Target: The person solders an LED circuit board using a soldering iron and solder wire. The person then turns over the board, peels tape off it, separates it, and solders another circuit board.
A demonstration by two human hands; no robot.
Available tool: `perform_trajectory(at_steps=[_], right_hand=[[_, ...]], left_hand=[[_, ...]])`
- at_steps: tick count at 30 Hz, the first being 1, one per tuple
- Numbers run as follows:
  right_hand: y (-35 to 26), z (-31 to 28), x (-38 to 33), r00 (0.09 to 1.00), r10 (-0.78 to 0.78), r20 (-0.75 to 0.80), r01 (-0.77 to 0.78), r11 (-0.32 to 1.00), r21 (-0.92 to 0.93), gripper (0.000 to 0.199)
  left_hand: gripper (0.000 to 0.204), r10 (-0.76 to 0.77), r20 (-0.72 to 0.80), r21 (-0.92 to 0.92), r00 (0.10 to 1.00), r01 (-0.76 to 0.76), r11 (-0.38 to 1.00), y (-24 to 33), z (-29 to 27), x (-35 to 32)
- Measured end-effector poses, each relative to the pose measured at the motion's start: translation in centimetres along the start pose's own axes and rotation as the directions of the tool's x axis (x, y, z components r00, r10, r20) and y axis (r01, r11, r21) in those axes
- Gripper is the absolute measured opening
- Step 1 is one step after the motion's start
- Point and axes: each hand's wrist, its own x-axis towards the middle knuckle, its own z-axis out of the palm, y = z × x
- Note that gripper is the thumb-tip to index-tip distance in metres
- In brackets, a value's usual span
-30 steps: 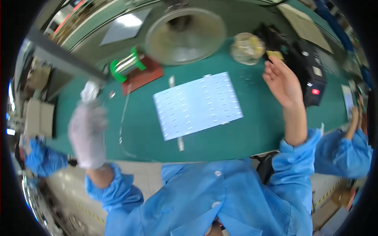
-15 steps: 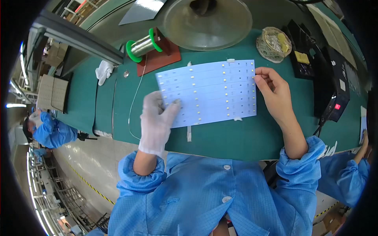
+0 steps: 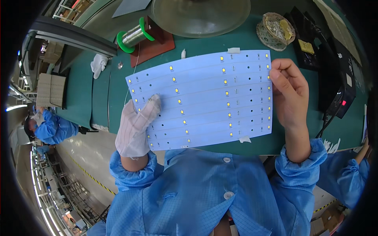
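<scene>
A white panel of LED circuit boards (image 3: 204,98), with rows of small yellow LEDs, is held up above the green bench, bowed slightly. My left hand (image 3: 138,124), in a white glove, grips its left edge with the thumb on the face; the fingers behind are hidden. My bare right hand (image 3: 290,92) pinches the right edge near its upper corner. Bits of white tape (image 3: 245,139) stick out at the panel's top and bottom edges.
Beyond the panel stand a solder wire spool (image 3: 136,36) on a red-brown base, a large round translucent hood (image 3: 201,19) and a bowl of scraps (image 3: 275,32). A black soldering station (image 3: 334,88) is at right, a white glove (image 3: 98,65) at left. Another person (image 3: 57,124) sits far left.
The panel has come up nearer to me, looks larger and shows its LEDs more plainly. My left hand has moved left and lower; my right hand slightly right.
</scene>
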Motion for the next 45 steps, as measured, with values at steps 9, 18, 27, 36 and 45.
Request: perform_trajectory(at_steps=[9, 18, 27, 36, 45], right_hand=[[-0.1, -0.2, -0.3, 0.998, -0.052, -0.018, 0.052, 0.998, 0.032, 0.015], [0.3, -0.2, -0.2, 0.997, -0.076, -0.008, 0.076, 0.996, 0.05, 0.013], [0.6, 0.9, -0.2, 0.994, -0.104, 0.038, 0.111, 0.953, -0.282, 0.046], [0.4, 1.2, -0.2, 0.982, -0.189, 0.006, 0.171, 0.876, -0.451, 0.053], [0.3, 0.4, 0.2, 0.97, -0.24, 0.02, 0.206, 0.785, -0.585, 0.046]], left_hand=[[0.022, -0.284, 0.091, -0.403, 0.954, 0.296, 0.866, 1.4, 0.6, 0.0], [0.017, -0.194, 0.016, -0.414, 0.981, 0.183, 0.892, 3.1, 1.0, -0.8], [0.033, 0.17, 0.059, 0.1, 0.984, -0.176, 0.979, 3.3, 0.6, -2.5], [0.019, 0.373, 0.092, 0.294, 0.923, -0.383, 0.876, 4.7, 2.1, -3.0], [0.019, 0.067, -0.144, -0.125, 0.987, -0.085, 0.988, 4.2, 2.5, -3.0]])
